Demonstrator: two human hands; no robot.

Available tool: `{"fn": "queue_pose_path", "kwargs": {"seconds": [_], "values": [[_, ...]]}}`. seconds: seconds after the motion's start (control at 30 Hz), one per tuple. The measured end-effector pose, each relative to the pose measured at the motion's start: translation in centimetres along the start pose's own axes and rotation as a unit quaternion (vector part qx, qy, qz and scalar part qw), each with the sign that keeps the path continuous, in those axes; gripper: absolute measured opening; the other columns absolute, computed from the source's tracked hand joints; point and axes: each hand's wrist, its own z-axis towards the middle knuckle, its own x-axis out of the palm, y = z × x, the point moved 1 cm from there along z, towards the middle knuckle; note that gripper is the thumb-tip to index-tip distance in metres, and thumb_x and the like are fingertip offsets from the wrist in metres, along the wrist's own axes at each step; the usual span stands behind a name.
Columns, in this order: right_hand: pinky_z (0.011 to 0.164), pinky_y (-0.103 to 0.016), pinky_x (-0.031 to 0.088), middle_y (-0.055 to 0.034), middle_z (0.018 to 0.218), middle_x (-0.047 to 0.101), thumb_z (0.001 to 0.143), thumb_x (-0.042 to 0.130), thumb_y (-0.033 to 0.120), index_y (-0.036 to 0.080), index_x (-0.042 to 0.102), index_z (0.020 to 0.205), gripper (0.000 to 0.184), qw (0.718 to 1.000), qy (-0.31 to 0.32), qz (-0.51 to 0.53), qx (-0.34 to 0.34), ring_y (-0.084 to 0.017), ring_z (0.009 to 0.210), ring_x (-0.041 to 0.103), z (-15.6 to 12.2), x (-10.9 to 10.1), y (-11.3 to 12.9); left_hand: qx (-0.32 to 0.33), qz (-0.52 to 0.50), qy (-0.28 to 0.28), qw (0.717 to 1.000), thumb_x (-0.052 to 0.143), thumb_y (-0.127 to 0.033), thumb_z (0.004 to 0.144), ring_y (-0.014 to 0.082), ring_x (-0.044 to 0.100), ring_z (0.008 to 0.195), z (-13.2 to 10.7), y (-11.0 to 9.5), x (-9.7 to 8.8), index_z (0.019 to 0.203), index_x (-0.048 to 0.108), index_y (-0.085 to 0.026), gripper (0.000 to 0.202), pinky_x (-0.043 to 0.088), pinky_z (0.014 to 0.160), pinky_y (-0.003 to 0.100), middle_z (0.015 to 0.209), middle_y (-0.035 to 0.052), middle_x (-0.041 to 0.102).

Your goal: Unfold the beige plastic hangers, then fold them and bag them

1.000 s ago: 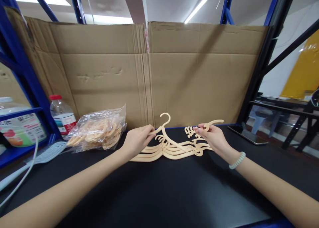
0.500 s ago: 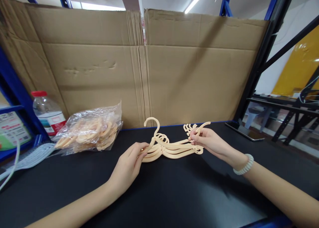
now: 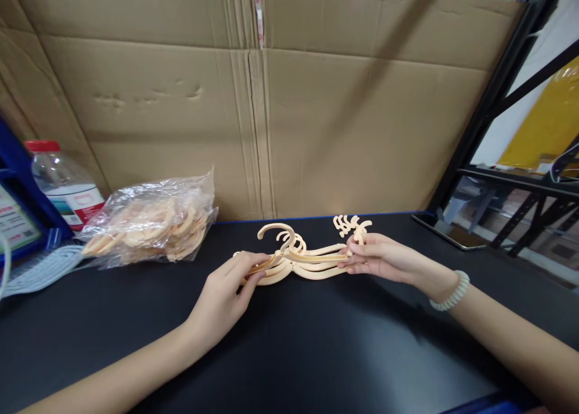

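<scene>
A cream plastic clothes hanger (image 3: 312,257) is held at both ends, its curved hook (image 3: 275,227) pointing up and leftward. My left hand (image 3: 226,296) pinches the left arm of this hanger between thumb and fingers. Around its right end the fingers of my right hand (image 3: 391,260) are closed, with a small cream hook piece (image 3: 360,234) sticking up beside the fingertips. Directly beneath lie several more cream hangers (image 3: 312,275) in a stack, partly covered by the held one and my hands. Small cream hooks (image 3: 342,224) rest on the black table just behind my right hand.
At left, a clear plastic bag of cream hanger parts (image 3: 156,221) lies before a red-capped bottle (image 3: 67,187). Pale hangers (image 3: 45,270) sit beside the bag. A flat phone-like device (image 3: 447,232) lies at right. Cardboard (image 3: 339,130) walls off the back.
The hanger has tipped flatter, its hook leaning more. The hook piece at my right hand has turned from slanting rightward to nearly upright. The camera view has tilted down.
</scene>
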Motion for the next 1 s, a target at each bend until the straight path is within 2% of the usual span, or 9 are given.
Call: {"fn": "queue_pose_path", "kwargs": {"seconds": [0.13,0.37,0.57,0.83,1.0], "values": [[0.076,-0.026,0.058,-0.0047,0.08,0.069,0.079,0.076,0.027,0.013,0.062,0.078,0.02,1.0,0.002,0.003,0.003,-0.017,0.081,0.07,0.0,0.0,0.0,0.004,0.001,-0.003,1.0,0.048,-0.018,0.094,0.0173,0.066,0.088,0.1,-0.2,-0.1,0.108,0.059,-0.019,0.018,0.056,0.075,0.028,0.097,0.0047,0.067],[0.074,-0.025,0.057,-0.0072,0.081,0.071,0.075,0.078,0.03,0.013,0.061,0.08,0.024,1.0,-0.017,-0.01,0.012,-0.016,0.079,0.07,-0.1,0.2,0.1,0.001,0.0,-0.002,1.0,0.047,-0.017,0.094,0.0174,0.065,0.088,0.0,-0.2,-0.1,0.107,0.06,-0.018,0.018,0.056,0.073,0.027,0.096,0.0051,0.066],[0.072,-0.024,0.057,-0.0055,0.075,0.07,0.073,0.08,0.032,0.014,0.058,0.075,0.028,0.999,-0.031,-0.028,0.024,-0.015,0.075,0.069,0.0,0.4,0.0,0.013,0.005,-0.005,1.0,0.047,-0.016,0.094,0.0176,0.065,0.087,0.0,-0.2,-0.2,0.107,0.06,-0.019,0.018,0.055,0.074,0.028,0.095,0.0051,0.067],[0.064,-0.022,0.054,0.0009,0.067,0.063,0.069,0.082,0.036,0.015,0.055,0.071,0.035,0.994,-0.058,-0.066,-0.061,-0.01,0.064,0.065,0.4,0.8,-0.9,0.018,-0.003,-0.011,1.0,0.047,-0.016,0.094,0.018,0.066,0.087,0.2,-0.3,-0.2,0.104,0.061,-0.02,0.018,0.055,0.074,0.028,0.096,0.0053,0.068],[0.062,-0.026,0.054,0.0007,0.067,0.065,0.062,0.086,0.04,0.017,0.051,0.072,0.043,0.989,-0.099,-0.07,-0.08,-0.012,0.062,0.065,0.5,1.3,-1.3,0.0,-0.005,-0.007,1.0,0.047,-0.016,0.094,0.0176,0.065,0.087,0.0,-0.2,-0.2,0.104,0.061,-0.02,0.018,0.054,0.073,0.027,0.095,0.0048,0.067]]}}
